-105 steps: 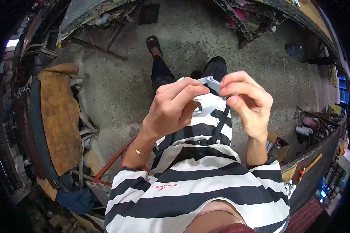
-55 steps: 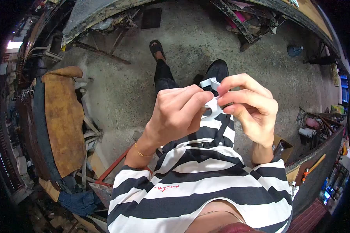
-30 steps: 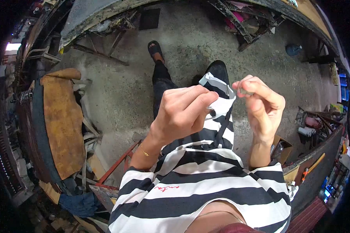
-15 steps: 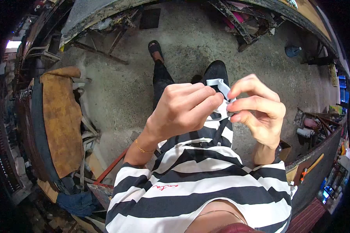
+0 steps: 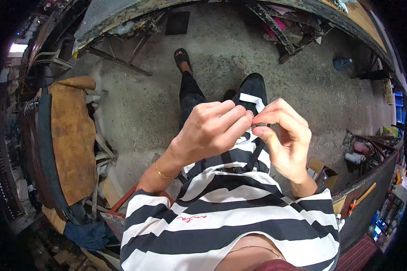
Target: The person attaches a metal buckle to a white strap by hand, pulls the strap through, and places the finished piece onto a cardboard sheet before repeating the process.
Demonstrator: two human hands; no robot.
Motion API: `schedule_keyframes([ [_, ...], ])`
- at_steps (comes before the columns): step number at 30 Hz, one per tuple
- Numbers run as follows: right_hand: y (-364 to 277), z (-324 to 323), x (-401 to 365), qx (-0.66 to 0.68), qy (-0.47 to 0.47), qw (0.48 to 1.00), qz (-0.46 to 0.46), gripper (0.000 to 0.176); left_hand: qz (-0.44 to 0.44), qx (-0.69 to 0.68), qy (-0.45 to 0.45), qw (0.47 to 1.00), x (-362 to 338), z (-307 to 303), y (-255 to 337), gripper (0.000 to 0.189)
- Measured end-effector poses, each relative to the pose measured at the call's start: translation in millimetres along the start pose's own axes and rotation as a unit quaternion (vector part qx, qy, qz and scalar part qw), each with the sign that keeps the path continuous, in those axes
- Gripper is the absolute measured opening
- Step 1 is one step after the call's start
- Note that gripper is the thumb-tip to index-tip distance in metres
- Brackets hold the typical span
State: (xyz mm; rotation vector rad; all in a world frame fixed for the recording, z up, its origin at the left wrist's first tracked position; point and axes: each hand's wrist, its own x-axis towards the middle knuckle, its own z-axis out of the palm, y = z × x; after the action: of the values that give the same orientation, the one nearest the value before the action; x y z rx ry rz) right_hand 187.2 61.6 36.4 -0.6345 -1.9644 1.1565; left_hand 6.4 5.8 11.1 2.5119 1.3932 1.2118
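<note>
My left hand is closed in front of my striped shirt, its fingertips pinched by the lower end of a narrow white strip. The strip bends beyond the knuckles and its far end sticks out over my dark shoe. Right against those fingertips, my right hand pinches a small dark, metallic-looking piece between thumb and fingers. Its kind cannot be made out. Where strip and piece come together is hidden by my fingers.
A worn workbench runs along the far side. To the left, a brown leather-like sheet hangs over a stand. An open cardboard box sits on the floor at right, near a board with an orange-handled tool. A water bottle lies farther off.
My right hand has moved left and slightly down, close against my left fingertips. The strip's loop has gone; it now shows as a bent end, and the dark piece is visible.
</note>
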Motion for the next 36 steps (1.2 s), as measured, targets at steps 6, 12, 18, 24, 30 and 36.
schedule_keyframes([
  [6,8.9,-6.1,-8.8,0.335,-0.018,0.930,0.147,0.011,-0.012,-0.079,0.094,0.992,-0.2,4.6,3.7,0.026],
  [12,-10.5,-17.6,4.2,0.081,-0.073,0.993,0.048,0.013,-0.007,-0.084,0.090,0.992,-0.1,-0.6,1.9,0.028],
  [18,-3.1,-5.6,6.1,0.003,-0.032,0.999,-0.040,0.018,-0.046,-0.054,0.018,0.997,-4.5,-4.5,6.7,0.030],
  [24,0.2,14.0,-2.0,0.068,0.029,0.994,0.082,0.012,-0.064,-0.021,0.049,0.997,-10.1,-0.4,6.9,0.022],
  [30,6.5,-9.1,3.8,0.104,-0.082,0.990,0.040,0.013,-0.052,-0.059,0.063,0.995,-9.8,0.4,4.3,0.029],
  [36,-7.4,-15.2,10.9,-0.003,-0.099,0.995,-0.030,0.019,-0.042,-0.039,0.012,0.998,-6.8,-2.8,6.1,0.029],
])
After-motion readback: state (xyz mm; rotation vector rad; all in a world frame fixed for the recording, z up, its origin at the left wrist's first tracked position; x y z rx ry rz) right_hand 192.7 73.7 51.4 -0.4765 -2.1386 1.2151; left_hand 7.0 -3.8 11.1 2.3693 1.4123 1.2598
